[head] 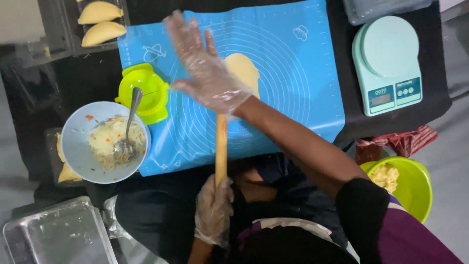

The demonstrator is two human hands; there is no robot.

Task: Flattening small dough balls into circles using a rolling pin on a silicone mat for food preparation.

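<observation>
A wooden rolling pin lies lengthwise over a blue silicone baking mat. My left hand, in a clear plastic glove, is closed around its near end. My right hand, also gloved, is spread flat with fingers apart above the pin's far end, slightly blurred. It partly covers a pale yellow sheet of dough lying on the mat. The far end of the pin is hidden under that hand.
Left of the mat are a green pastry press and a blue bowl of filling with a spoon. Folded pastries sit at top left, a kitchen scale at top right, a green bowl of dough at right, and a metal tray at bottom left.
</observation>
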